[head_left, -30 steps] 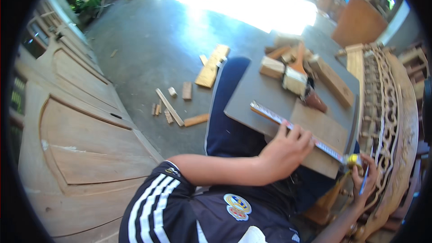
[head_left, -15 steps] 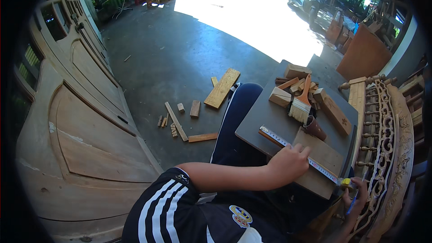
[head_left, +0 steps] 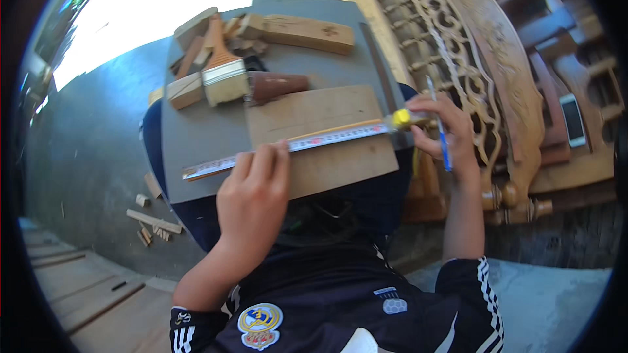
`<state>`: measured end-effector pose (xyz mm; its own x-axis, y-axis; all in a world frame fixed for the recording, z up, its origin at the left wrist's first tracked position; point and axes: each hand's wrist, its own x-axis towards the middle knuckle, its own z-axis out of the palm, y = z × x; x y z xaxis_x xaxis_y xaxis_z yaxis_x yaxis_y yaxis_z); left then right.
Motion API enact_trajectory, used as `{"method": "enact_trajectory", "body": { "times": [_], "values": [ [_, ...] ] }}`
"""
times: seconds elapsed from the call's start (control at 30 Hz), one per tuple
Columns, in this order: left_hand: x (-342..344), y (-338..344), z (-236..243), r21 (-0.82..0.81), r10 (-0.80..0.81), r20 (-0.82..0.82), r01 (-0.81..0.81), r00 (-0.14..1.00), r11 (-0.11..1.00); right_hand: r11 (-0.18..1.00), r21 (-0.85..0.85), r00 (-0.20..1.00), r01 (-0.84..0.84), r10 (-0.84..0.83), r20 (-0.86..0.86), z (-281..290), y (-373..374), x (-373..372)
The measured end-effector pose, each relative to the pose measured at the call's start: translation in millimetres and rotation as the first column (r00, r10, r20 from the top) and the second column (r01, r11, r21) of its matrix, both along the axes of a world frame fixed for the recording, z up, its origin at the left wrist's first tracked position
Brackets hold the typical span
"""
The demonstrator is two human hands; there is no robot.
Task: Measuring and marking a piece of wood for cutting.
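A tape measure's white blade [head_left: 340,136] is drawn out across a flat wooden board [head_left: 314,108], with a thin wooden strip [head_left: 327,129] along its edge. My left hand [head_left: 255,189] is closed on the blade and strip near the board's left side, fingertips pressed together over them. At the blade's right end, my right hand [head_left: 451,127] grips the yellow tape measure case [head_left: 401,117] between thumb and fingers. A blue pen [head_left: 443,137] is also tucked among that hand's fingers. The board lies on a grey tabletop [head_left: 203,140] over my lap.
Behind the board lie a wide paintbrush [head_left: 222,78], a brown cylinder [head_left: 278,86], a long wood block [head_left: 307,31] and several offcuts. Carved wooden furniture [head_left: 484,59] stands close on the right, a phone [head_left: 572,121] resting on it. Wood scraps [head_left: 154,221] lie on the floor at left.
The view has swung right and down, so the tabletop now sits centrally. Both hands keep their hold on the blade and case, and my right arm shows more fully.
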<state>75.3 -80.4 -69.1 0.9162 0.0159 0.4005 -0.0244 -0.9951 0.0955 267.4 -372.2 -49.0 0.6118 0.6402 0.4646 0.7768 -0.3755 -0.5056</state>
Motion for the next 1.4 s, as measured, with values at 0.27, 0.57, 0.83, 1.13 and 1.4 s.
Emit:
{"method": "enact_trajectory", "body": {
  "times": [0.27, 0.57, 0.83, 1.13, 1.4],
  "values": [
    [2.4, -28.0, 7.6, 0.083, -0.018, -0.17, 0.032, 0.985, 0.996, 0.999, 0.042, 0.994, -0.022, 0.026, -0.105, -3.2, 11.2, -4.6],
    [5.3, -37.8, 10.0, -0.013, 0.004, -0.128, -0.005, 0.992, 1.0, 1.0, 0.009, 0.993, 0.025, -0.024, -0.115, -3.0, 12.0, -3.6],
    [44.2, -43.8, -0.8, -0.116, -0.035, 0.059, 0.042, 0.998, 0.992, 1.0, -0.006, 0.998, 0.026, -0.026, -0.062, -2.2, 16.0, -5.9],
    [76.0, -42.9, 6.4, -0.083, -0.002, -0.062, -0.003, 0.998, 0.997, 0.999, -0.022, 0.999, 0.023, -0.023, 0.025, -4.6, 18.8, -7.8],
    [106.6, -41.3, -5.7, -0.538, -0.41, 0.086, 0.389, 0.908, 0.748, 0.999, 0.008, 0.999, 0.034, -0.035, 0.034, -2.7, 21.9, -9.6]
  ]
}}
